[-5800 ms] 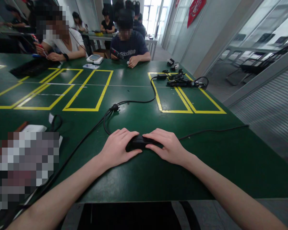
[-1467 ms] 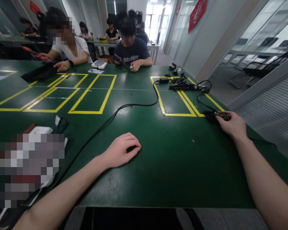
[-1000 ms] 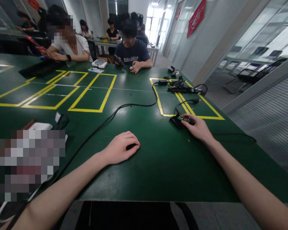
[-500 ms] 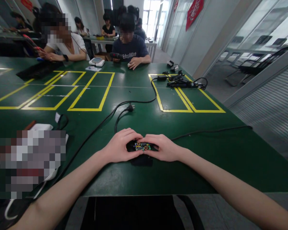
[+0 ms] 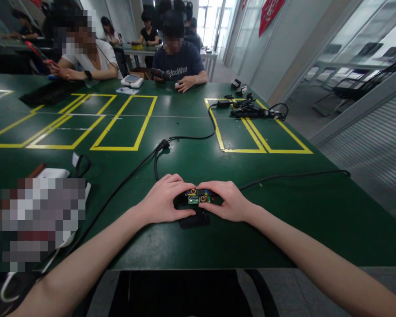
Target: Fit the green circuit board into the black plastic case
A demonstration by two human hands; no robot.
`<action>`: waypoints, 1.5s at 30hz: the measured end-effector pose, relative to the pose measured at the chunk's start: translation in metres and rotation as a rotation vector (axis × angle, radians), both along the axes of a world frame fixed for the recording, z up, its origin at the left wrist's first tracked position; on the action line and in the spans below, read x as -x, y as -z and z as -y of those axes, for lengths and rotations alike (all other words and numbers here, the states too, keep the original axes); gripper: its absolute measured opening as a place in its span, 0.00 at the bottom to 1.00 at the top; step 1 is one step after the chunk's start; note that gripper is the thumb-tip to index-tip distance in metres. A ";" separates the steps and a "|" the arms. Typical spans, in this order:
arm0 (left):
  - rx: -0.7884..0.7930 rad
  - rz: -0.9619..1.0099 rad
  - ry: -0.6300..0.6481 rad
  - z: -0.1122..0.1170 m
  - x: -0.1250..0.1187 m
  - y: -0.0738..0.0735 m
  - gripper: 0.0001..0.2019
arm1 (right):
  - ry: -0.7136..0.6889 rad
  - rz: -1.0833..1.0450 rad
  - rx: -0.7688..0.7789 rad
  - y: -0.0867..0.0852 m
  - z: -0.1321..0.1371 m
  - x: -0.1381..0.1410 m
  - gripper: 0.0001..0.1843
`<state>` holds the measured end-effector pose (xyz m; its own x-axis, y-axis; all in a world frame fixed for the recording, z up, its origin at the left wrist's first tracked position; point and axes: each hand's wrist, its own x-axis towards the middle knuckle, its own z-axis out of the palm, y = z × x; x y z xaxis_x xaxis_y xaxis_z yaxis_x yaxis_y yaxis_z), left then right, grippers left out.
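A small green circuit board (image 5: 194, 200) with copper-wound coils sits between my hands above the near part of the table. My right hand (image 5: 227, 200) pinches its right side, thumb on the near edge and fingers along the far edge. Curled around the left end is my left hand (image 5: 165, 200); its fingertips touch the far edge, while its thumb lies lower, just off the near edge. Partly below the board, a flat black piece (image 5: 195, 221) rests on the table. Black cables come out from behind both hands.
A black plug (image 5: 165, 143) and a long cable (image 5: 128, 178) lie ahead to the left. Yellow tape (image 5: 147, 123) marks rectangles on the green table (image 5: 145, 253). Black cabled gear (image 5: 251, 112) lies far right. A blurred-out object (image 5: 41, 215) is near left. Two people sit opposite.
My left thumb has moved down off the board's near edge, showing more of the board. The plug has shifted left and turned against the long cable. The view has tilted slightly.
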<state>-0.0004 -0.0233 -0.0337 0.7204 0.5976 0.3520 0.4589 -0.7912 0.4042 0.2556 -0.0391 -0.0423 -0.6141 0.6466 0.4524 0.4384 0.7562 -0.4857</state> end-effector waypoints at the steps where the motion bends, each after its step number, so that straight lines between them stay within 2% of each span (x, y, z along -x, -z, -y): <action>1: -0.013 -0.021 -0.011 0.000 0.000 0.000 0.28 | -0.005 -0.011 -0.015 0.000 0.000 0.001 0.16; 11: 0.011 -0.028 -0.045 -0.002 -0.002 0.001 0.29 | -0.004 -0.018 -0.095 0.002 -0.006 0.011 0.12; 14: 0.008 0.027 -0.037 -0.003 -0.001 -0.001 0.24 | 0.016 -0.007 -0.107 0.003 -0.006 0.012 0.14; 21: 0.075 0.038 -0.044 -0.005 0.009 -0.004 0.16 | -0.010 0.023 -0.058 0.001 -0.005 0.006 0.29; 26: 0.076 -0.015 -0.053 -0.009 0.011 0.001 0.06 | -0.008 0.062 -0.001 0.001 -0.005 0.006 0.27; 34: -0.047 -0.085 -0.145 -0.013 0.008 0.005 0.09 | 0.154 0.138 -0.046 0.005 0.001 0.018 0.30; 45: -0.092 -0.075 -0.154 -0.013 0.007 0.007 0.09 | 0.141 0.121 -0.009 0.006 -0.001 0.020 0.35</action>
<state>-0.0078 -0.0107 -0.0406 0.6487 0.6710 0.3591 0.6038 -0.7410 0.2940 0.2354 -0.0384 -0.0480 -0.5676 0.7265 0.3873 0.5955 0.6871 -0.4163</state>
